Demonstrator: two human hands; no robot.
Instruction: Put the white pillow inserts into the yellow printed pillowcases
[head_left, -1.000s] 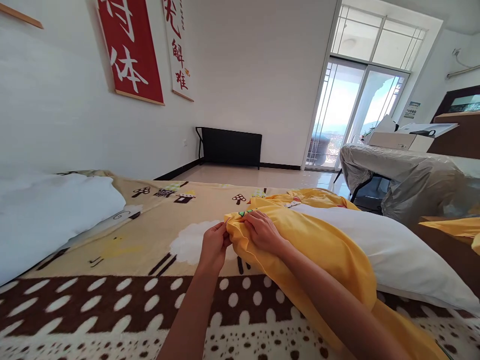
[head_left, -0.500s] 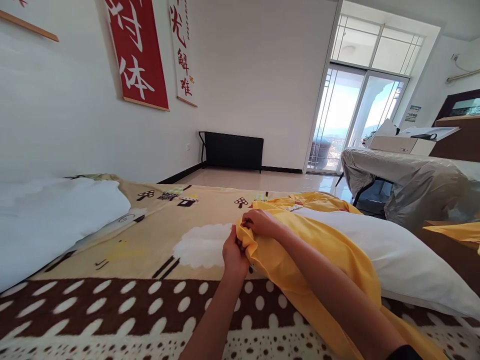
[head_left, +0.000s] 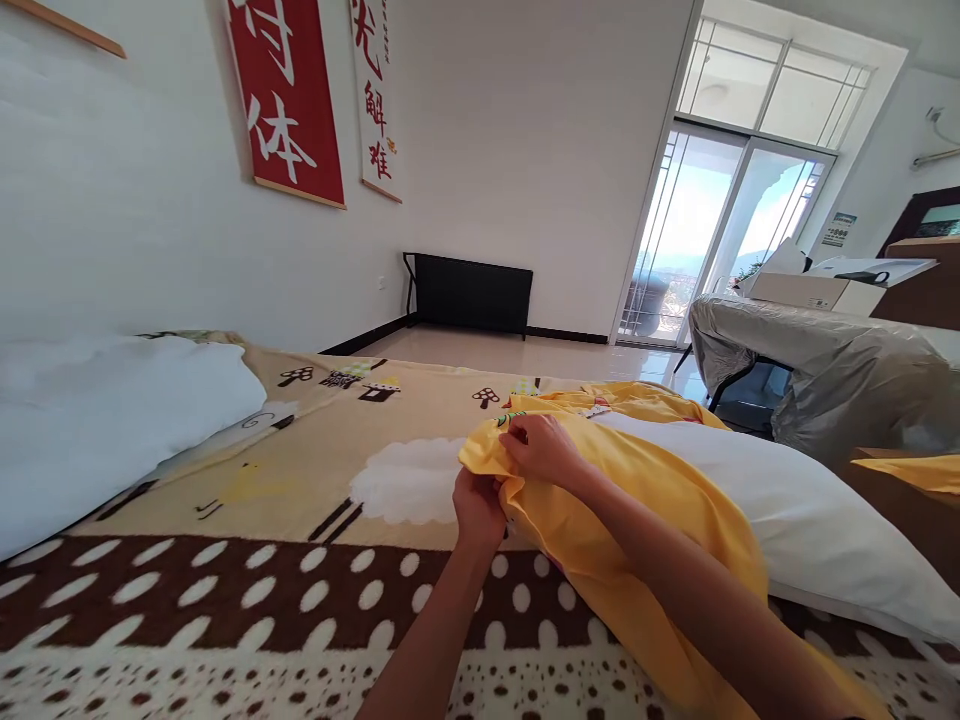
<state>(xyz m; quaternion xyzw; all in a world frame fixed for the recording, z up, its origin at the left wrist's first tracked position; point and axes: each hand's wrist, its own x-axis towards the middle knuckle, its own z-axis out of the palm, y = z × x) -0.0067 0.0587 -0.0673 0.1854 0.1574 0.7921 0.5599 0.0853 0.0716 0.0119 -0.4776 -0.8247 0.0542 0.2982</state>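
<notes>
A yellow pillowcase (head_left: 645,510) lies bunched over one end of a white pillow (head_left: 787,510) on the bed, right of centre. My left hand (head_left: 478,505) is closed on the lower edge of the pillowcase's open end. My right hand (head_left: 541,448) pinches the upper edge of the same opening, its fingers curled into the cloth. Both hands sit close together at the pillowcase's left end. The right forearm rests along the yellow cloth.
A patterned blanket (head_left: 315,470) with sheep and brown dots covers the bed. A second white pillow (head_left: 105,420) lies at the left. A plastic-covered table (head_left: 817,360) stands at the right, a black radiator (head_left: 471,293) and glass doors (head_left: 712,240) beyond.
My left hand moved from beside the pillowcase edge to under it and gripped it. My right hand stayed on the upper edge, and the cloth lifted a little.
</notes>
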